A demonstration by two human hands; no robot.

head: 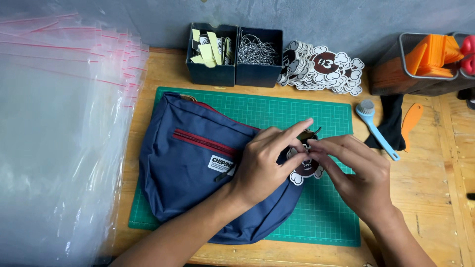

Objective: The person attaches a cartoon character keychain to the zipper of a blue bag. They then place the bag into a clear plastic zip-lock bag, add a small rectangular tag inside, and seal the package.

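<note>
Centrally, the left hand [264, 165] and right hand [358, 173] both pinch a cloud-shaped hang tag [307, 170] between fingertips, at three o'clock of the navy sling bag [198, 173] on the green cutting mat [326, 217].

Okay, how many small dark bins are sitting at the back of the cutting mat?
2, side by side behind the green mat: the left bin holds pale yellow slips, the right bin holds ball chains.

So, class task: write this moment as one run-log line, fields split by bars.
left hand: on blue bag, pinching tag | right hand: pinching same tag | under: green mat | nearby: brush, tag pile
</note>
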